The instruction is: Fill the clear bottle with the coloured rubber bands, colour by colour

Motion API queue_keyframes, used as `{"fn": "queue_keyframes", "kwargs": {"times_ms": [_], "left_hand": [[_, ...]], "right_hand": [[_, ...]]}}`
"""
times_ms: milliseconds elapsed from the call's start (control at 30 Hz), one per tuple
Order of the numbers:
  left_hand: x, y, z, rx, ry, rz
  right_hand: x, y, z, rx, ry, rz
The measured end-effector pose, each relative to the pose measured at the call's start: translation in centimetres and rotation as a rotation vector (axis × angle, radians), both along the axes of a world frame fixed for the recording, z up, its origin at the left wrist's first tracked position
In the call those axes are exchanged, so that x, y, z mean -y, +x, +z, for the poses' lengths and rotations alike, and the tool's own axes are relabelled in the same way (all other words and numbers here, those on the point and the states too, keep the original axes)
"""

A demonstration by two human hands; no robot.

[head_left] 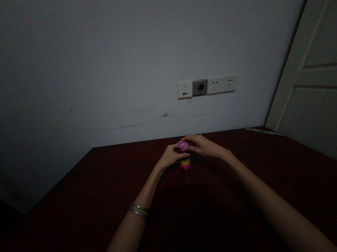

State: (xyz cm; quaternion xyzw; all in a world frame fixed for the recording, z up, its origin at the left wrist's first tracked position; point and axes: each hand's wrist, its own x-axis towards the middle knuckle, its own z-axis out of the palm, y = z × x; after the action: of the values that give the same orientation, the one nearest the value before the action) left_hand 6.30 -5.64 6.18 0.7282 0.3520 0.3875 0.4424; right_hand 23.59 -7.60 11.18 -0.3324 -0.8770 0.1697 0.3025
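Observation:
A small rainbow-coloured bottle (185, 164) stands upright on the dark red table, its lower part banded yellow and pink. On its top sits a purple cap (184, 146) with a ring-like loop at the left. My left hand (170, 156) is closed around the bottle's upper body, thumb across the front, hiding part of it. From the right, my right hand (201, 144) pinches the purple cap between thumb and fingers. The dim light blurs the bottle's finer details.
The dark red table (116, 181) runs back to a pale wall (114, 66). Wall sockets (221, 85) sit above its far edge. A pale strip (263, 131) lies at the far right edge. A white panelled door (327, 96) stands at the right.

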Motion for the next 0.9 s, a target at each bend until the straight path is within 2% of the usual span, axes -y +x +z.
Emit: {"fn": "queue_keyframes", "kwargs": {"times_ms": [133,200,433,533,700,900], "left_hand": [[0.1,0.2,0.2,0.049,-0.035,0.023],[0.1,0.2,0.2,0.061,-0.063,0.028],[0.6,0.3,0.6,0.077,-0.086,0.027],[0.8,0.1,0.7,0.034,-0.067,0.047],[0.5,-0.1,0.3,-0.007,-0.039,0.045],[-0.1,0.0,-0.4,0.070,0.006,0.000]], "right_hand": [[-0.4,-0.2,-0.9,-0.007,0.069,-0.120],[-0.4,-0.3,-1.2,-0.024,0.080,-0.134],[0.1,-0.1,-0.8,-0.128,-0.067,0.005],[0.2,0.0,-0.5,-0.126,-0.083,0.055],[0.3,0.0,-0.4,-0.137,-0.086,0.054],[-0.4,0.1,-1.1,-0.143,-0.012,0.019]]}}
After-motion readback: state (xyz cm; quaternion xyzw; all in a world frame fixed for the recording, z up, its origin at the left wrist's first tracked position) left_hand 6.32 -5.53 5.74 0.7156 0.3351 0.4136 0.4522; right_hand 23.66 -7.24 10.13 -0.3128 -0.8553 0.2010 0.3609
